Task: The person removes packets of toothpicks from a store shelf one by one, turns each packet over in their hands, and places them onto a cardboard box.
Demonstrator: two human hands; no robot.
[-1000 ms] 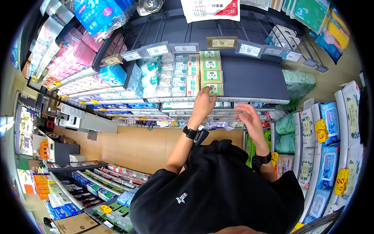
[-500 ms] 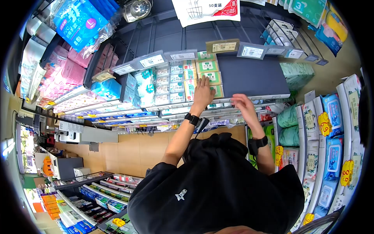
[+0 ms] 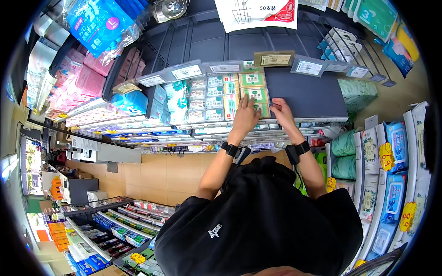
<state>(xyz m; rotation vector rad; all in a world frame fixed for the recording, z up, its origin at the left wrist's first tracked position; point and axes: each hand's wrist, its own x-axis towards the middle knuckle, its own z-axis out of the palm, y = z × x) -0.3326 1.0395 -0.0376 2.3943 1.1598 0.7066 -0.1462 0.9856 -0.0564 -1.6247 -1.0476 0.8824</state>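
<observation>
A column of green-and-tan packs [image 3: 252, 80] lies on the dark shelf [image 3: 301, 94]. My left hand [image 3: 246, 117] rests on the front packs of that column, its fingers spread and nothing gripped. Just right of the front pack is my right hand [image 3: 282, 113], with its fingers curled in at the shelf's front edge; whether something small is between them is hidden. Left of the column are rows of white-and-blue boxes [image 3: 214, 91] and orange-and-white packs [image 3: 231, 102].
Price tags [image 3: 309, 67] and metal hooks hang over the shelf. A white bag [image 3: 258, 14] hangs above. Pink packs [image 3: 90, 82] stand at the left, wipes packs [image 3: 395, 191] at the right. Behind lies a tan floor [image 3: 172, 172] with another shelf rack [image 3: 133, 230].
My right hand has moved left and forward to the side of the green-and-tan packs, and its fingers have curled. My left hand has slid slightly and stays on the packs.
</observation>
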